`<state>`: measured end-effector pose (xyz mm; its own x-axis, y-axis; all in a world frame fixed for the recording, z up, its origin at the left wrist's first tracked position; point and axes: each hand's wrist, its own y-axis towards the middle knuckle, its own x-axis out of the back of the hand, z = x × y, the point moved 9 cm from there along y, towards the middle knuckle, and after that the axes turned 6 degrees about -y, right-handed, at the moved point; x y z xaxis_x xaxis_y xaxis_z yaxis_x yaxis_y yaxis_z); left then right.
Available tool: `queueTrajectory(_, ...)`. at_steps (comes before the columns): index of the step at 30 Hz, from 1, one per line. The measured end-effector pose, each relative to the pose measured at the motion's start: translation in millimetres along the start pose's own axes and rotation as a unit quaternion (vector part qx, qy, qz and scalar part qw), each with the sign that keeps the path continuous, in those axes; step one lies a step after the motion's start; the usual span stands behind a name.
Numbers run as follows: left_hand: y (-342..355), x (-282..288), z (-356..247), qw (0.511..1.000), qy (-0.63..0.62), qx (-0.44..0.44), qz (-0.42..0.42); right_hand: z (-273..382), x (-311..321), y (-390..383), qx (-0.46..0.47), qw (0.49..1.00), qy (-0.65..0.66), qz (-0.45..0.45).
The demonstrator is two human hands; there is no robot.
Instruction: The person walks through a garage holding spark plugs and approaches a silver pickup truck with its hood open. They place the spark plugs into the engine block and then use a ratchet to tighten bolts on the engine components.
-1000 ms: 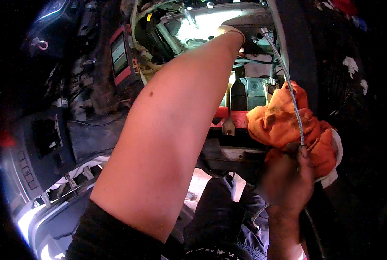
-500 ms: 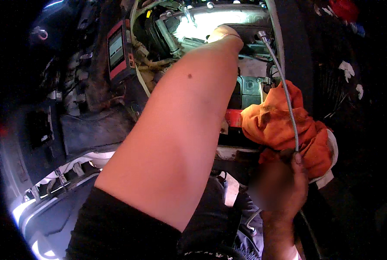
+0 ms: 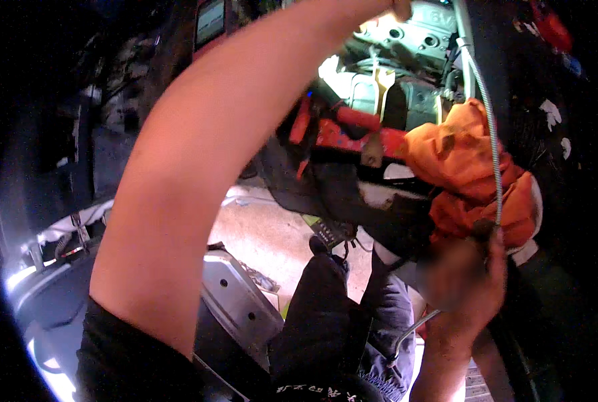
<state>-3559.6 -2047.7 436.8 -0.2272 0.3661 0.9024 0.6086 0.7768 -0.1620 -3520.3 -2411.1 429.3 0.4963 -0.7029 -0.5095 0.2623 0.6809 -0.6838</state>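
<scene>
My left arm reaches across to the engine bay, and the bit of my left hand (image 3: 401, 9) in view is at the top edge beside bright light. Its fingers are hidden, so I cannot tell what it holds. Low on the right, my right hand (image 3: 470, 285), partly blurred, is closed around a flexible metal gooseneck tool (image 3: 492, 127). The tool's ribbed shaft runs upward past an orange cloth (image 3: 453, 144) to a short cylindrical tip along the bay's right side. A bent metal piece (image 3: 413, 328) shows beneath this hand.
Lit engine parts (image 3: 423, 30) lie at the top, behind a red crossbar (image 3: 359, 137). A red-framed screen device (image 3: 210, 23) stands at upper left. Below are a grey panel (image 3: 242, 295), pale floor (image 3: 265, 224) and my legs (image 3: 312, 301). White scraps (image 3: 550, 112) lie at far right.
My left arm has swung up and away, its hand now mostly beyond the top edge. The view has shifted, showing more floor and the red crossbar. My right hand keeps its grip.
</scene>
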Motion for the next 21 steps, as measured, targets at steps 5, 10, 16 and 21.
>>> queueTrajectory(5,-145,115,23,0.973,-0.125,-0.010,-0.194,-42,-24,-8,-0.002,0.998,-0.013,0.061)
queueTrajectory(10,-327,51,44,0.845,-0.419,0.098,-0.317,-104,-61,-37,0.069,0.933,-0.353,-0.023)
queueTrajectory(16,-409,-61,34,0.777,-0.558,0.202,-0.211,-204,-72,-21,-0.013,0.955,-0.231,0.187)
queueTrajectory(21,-432,-106,52,0.710,-0.613,0.237,-0.253,-249,-46,-26,-0.033,0.919,-0.294,0.259)
